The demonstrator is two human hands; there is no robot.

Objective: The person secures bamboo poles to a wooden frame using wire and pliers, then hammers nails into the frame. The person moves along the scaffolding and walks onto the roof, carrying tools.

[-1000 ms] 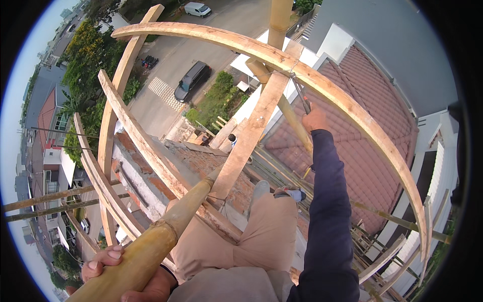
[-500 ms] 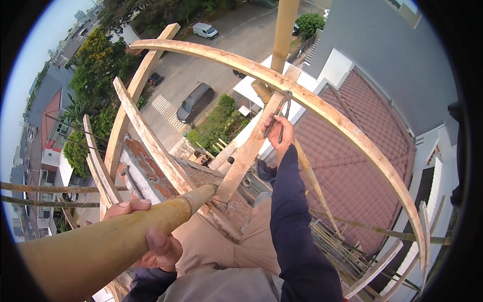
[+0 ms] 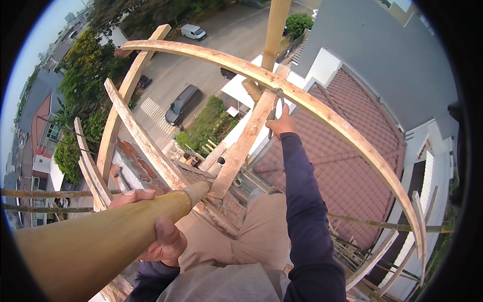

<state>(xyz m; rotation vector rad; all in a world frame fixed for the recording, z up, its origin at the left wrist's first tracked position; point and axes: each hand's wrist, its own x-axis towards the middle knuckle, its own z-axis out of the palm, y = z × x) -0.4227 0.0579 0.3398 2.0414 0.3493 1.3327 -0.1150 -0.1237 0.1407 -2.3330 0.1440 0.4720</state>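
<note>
Where the upper part of a flat plank [image 3: 242, 141] meets a long curved beam [image 3: 327, 113], a pair of pincers [image 3: 275, 107] stands with its head at the joint and its handles pointing down. What the head bites on is too small to tell. The right hand [image 3: 283, 124] holds the pincers from below, its fingers curled around the handles, which sit slightly apart; one digit stretches up alongside a handle.

Nearer the body, a thick bamboo pole [image 3: 118, 229] slants across from the lower left, and its narrower end stops close to the plank's lower end; whether they touch cannot be told. The left hand [image 3: 167, 245] grips this pole in a wide curve, fingertips laid over the far side and thumb pressed to the near side, with the palm partly hidden by the bamboo.

Behind the joint rises an upright bamboo post [image 3: 274, 38], with a short bamboo stub [image 3: 251, 89] just beside the plank's top. To the left, a rough timber [image 3: 146, 133] runs down toward the person's trousers [image 3: 261, 224], and a hammer-like tool [image 3: 118, 176] rests on a brick wall [image 3: 140, 163]. Far below lie a tiled roof [image 3: 334, 166] on the right and a dark car [image 3: 183, 104] on the road.
</note>
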